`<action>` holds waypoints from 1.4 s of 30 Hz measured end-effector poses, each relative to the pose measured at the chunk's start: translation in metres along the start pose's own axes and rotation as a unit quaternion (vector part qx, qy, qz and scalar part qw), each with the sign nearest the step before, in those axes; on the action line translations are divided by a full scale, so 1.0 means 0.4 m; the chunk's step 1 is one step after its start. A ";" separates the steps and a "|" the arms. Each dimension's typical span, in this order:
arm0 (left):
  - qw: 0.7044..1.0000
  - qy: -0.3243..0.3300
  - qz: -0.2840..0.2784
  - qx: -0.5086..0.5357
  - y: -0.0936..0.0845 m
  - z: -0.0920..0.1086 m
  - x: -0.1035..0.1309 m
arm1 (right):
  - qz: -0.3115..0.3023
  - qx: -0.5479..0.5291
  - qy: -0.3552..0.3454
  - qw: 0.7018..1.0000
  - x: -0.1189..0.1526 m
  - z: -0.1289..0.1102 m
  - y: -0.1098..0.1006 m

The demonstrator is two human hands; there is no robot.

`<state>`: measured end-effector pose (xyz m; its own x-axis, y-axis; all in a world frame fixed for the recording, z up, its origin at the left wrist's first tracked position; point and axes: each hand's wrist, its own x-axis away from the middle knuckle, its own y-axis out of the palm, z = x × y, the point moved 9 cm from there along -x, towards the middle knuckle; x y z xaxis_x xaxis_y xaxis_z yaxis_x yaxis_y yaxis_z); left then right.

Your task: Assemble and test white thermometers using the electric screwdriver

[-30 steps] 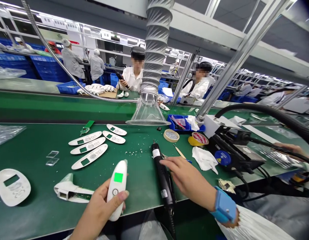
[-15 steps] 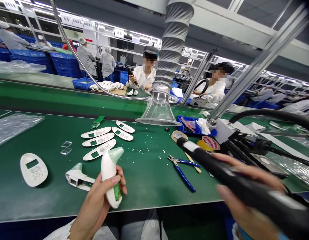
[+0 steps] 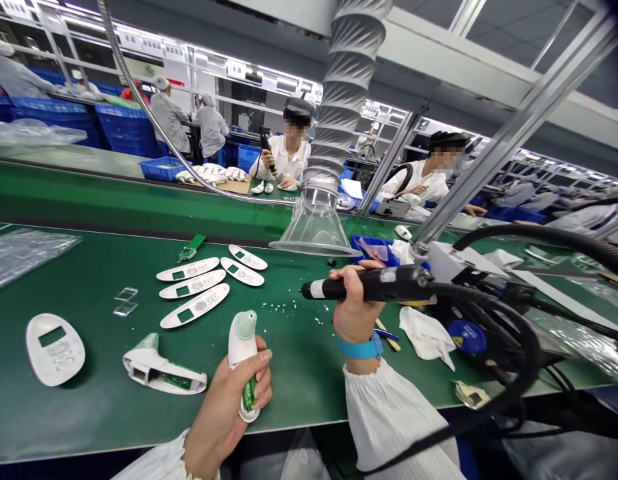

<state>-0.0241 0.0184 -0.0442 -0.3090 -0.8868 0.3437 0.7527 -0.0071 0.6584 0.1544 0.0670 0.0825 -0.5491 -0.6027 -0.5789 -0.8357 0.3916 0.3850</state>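
Observation:
My left hand (image 3: 239,393) grips a white ear thermometer body (image 3: 237,348), pale green tip upward, with a green circuit board (image 3: 249,393) exposed in its open side. My right hand (image 3: 361,300) is closed round a black electric screwdriver (image 3: 393,283). It lies roughly level, nose pointing left, apart from the thermometer. Left of my left hand, a second open thermometer body (image 3: 163,373) rests on the table. Several white oval covers (image 3: 193,307) lie beyond it, and another cover (image 3: 55,350) sits at far left.
Two clear windows (image 3: 125,309) and a green circuit board (image 3: 192,247) lie on the green table. A clear suction hood (image 3: 316,230) hangs over the back edge. The screwdriver's cable (image 3: 523,360) loops at right, near a crumpled white cloth (image 3: 427,335). Blue-handled pliers (image 3: 386,331) are mostly hidden.
My right hand has brought the screwdriver left from the right side, turning it nearly level. My left hand has shifted slightly right with the thermometer body, whose tip now faces me more.

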 end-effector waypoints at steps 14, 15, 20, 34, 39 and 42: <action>0.999 -0.011 0.044 0.017 -0.016 0.007 -0.005 | 0.002 -0.086 0.017 0.996 0.049 -0.149 -0.035; 0.998 -0.014 0.056 0.020 -0.018 0.005 -0.004 | 0.002 -0.097 0.023 0.995 0.064 -0.173 -0.043; 0.994 -0.061 0.044 0.081 0.007 -0.027 0.002 | 0.009 -0.133 0.076 0.988 0.124 -0.214 -0.072; 0.991 -0.095 0.023 0.086 0.016 -0.040 0.016 | -0.033 -0.163 0.094 0.982 0.154 -0.227 -0.070; 0.997 -0.068 -0.044 -0.007 0.027 -0.030 0.014 | -0.038 -0.159 0.125 0.979 0.152 -0.219 -0.061; 0.996 -0.062 -0.052 -0.045 0.032 -0.029 0.013 | -0.046 -0.156 0.126 0.979 0.156 -0.218 -0.053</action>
<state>-0.0093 0.0083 -0.0417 -0.4532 -0.8157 0.3596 0.7595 -0.1422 0.6347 0.1382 -0.0397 0.1009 -0.4199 -0.7934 -0.4406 -0.8180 0.1206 0.5625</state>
